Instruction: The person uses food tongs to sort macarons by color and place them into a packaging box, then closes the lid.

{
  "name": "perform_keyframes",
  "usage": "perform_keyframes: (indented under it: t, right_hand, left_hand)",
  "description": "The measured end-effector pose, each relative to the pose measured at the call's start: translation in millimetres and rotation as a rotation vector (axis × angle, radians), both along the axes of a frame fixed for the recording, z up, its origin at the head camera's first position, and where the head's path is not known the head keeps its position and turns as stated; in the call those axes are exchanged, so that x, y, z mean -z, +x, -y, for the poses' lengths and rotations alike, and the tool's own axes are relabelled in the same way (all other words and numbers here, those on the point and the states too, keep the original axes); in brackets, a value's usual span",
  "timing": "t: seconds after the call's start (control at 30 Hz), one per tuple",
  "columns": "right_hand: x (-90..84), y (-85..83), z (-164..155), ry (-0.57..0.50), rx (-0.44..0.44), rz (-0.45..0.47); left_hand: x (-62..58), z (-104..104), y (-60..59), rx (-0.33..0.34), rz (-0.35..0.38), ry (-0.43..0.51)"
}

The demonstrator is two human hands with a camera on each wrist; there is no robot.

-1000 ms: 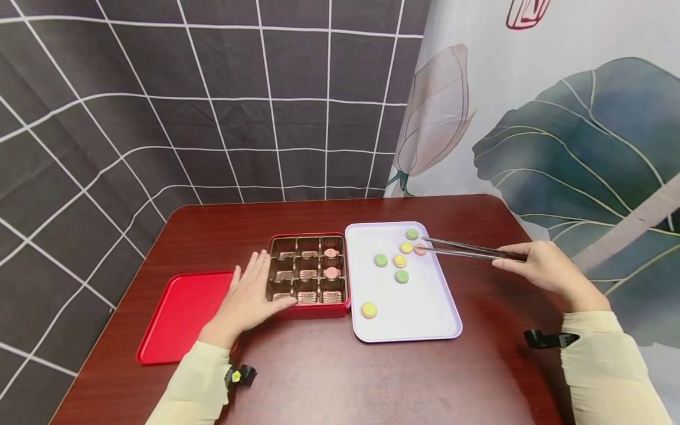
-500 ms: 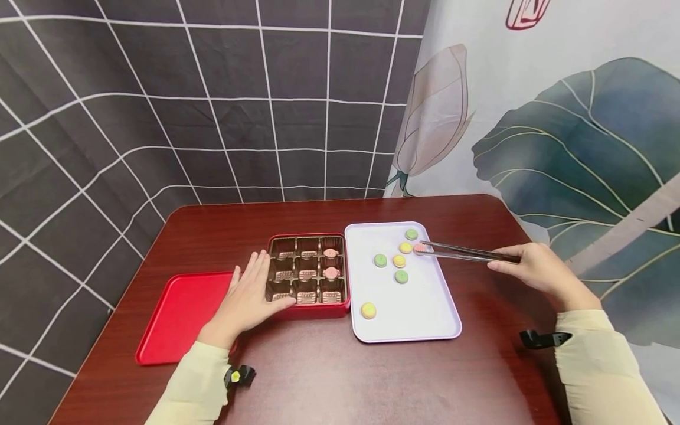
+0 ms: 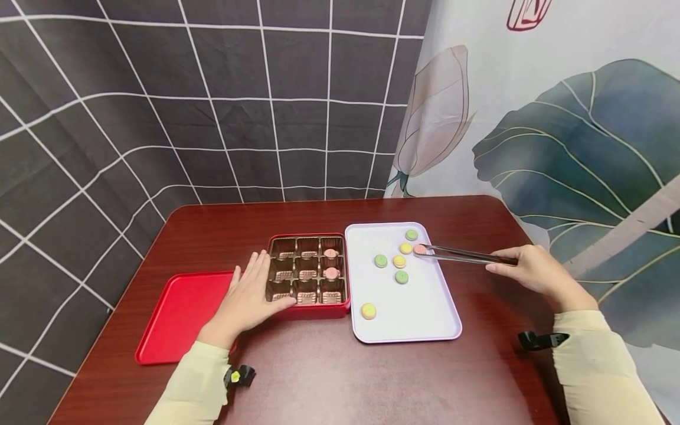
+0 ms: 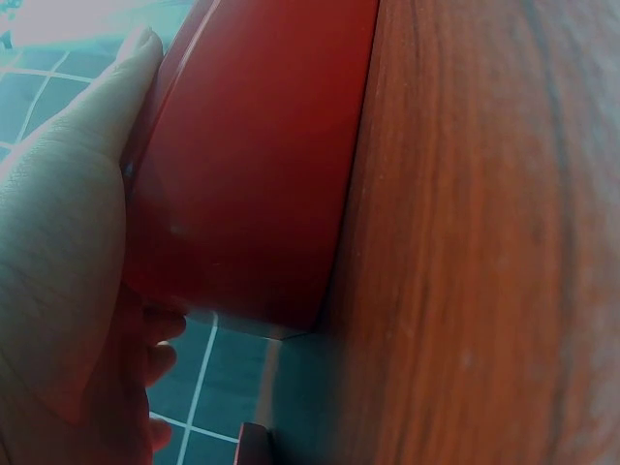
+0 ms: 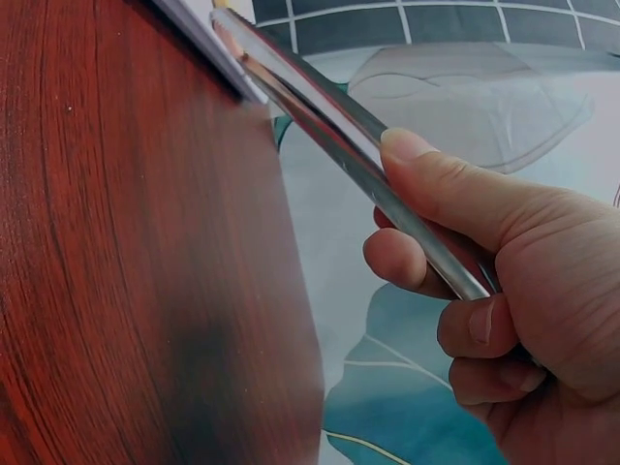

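With its fingers curled round them, my right hand holds metal tongs, also seen in the right wrist view as long tongs. Their tips are at a pink macaron on the white tray, one arm on each side of it. My left hand lies with straight fingers on the left front corner of a red box. In the left wrist view its thumb runs along the top edge of the box. Inside is a brown divided insert; two right-hand compartments hold a pink macaron each.
Yellow and green macarons lie on the tray, among them a yellow macaron near the front left and a green macaron at the back. A red lid lies left of the box on the brown table.
The tongs have moved slightly left and their tips have come together around the pink macaron on the tray. My right hand shifted a little left with them; my left hand stays put.
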State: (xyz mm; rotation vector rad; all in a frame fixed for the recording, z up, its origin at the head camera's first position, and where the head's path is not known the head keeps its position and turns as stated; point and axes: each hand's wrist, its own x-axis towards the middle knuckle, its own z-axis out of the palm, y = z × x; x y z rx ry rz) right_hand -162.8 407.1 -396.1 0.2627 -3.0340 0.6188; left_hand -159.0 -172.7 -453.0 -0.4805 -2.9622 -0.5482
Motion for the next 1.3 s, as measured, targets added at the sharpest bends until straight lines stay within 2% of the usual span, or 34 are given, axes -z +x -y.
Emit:
perform_keyframes:
  t: [0.43, 0.73, 1.1, 1.3]
  right_hand:
    - [0.8, 0.3, -0.3, -0.005, -0.016, 0.012]
    - [0.3, 3.2, -1.1, -0.025, 0.004, 0.007]
    - [-12.2, 8.7, 6.6, -0.044, -0.003, -0.008]
    - [-19.6, 11.4, 21.9, -0.076, -0.043, -0.057]
  left_hand:
    - [0.3, 0.1, 0.9, -0.002, 0.02, 0.001]
    - [1.7, 0.2, 0.0, -0.004, 0.013, 0.001]
    - [0.7, 0.2, 0.1, -0.004, 0.016, 0.006]
    - [0.5, 0.3, 0.5, -0.005, 0.015, 0.004]
